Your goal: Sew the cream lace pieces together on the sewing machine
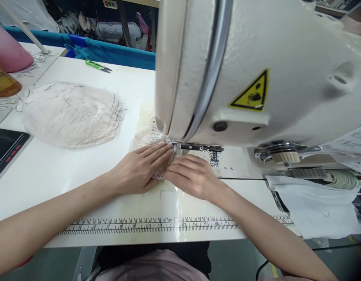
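Observation:
My left hand (141, 168) lies flat on a small white lace piece (160, 176), fingers stretched toward the presser foot (178, 147) of the cream sewing machine (256, 70). My right hand (192, 176) rests beside it, fingers together and pressing the same lace down on the white table (52, 171). Both hands touch at the fingertips just in front of the needle area. Most of the lace is hidden under the hands and the machine head.
A stack of white lace pieces (71, 114) lies at the left. Green thread snips (98, 65) rest near the far edge. A ruler strip (157, 225) runs along the near edge. A black control panel (6, 146) sits far left.

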A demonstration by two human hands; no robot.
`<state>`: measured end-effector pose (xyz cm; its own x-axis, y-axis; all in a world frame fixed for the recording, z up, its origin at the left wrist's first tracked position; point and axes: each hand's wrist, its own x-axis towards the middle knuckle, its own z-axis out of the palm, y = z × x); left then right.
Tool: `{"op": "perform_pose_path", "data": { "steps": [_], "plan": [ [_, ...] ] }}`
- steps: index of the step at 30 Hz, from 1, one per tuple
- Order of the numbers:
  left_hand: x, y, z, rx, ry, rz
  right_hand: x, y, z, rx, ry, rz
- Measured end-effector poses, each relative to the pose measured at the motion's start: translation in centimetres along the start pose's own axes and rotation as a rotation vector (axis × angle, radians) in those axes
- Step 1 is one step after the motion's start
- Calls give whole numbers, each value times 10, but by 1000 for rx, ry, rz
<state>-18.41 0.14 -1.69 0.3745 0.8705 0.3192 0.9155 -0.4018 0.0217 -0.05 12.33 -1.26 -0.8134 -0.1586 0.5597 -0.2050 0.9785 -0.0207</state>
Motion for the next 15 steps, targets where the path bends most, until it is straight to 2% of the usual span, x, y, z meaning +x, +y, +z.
{"op": "perform_pose_path", "data": {
  "steps": [5, 10, 15],
  "plan": [
    [-1, -7, -1, 26, -45, 26, 1, -2, -1, -15, 8, 7],
    [1, -19, -8, 12, -60, 102, 3, -5, 2, -42, 33, -4],
    [2, -24, -11, 39, -61, 122, 4, -5, 6, -27, 77, -16]
  ]
}}
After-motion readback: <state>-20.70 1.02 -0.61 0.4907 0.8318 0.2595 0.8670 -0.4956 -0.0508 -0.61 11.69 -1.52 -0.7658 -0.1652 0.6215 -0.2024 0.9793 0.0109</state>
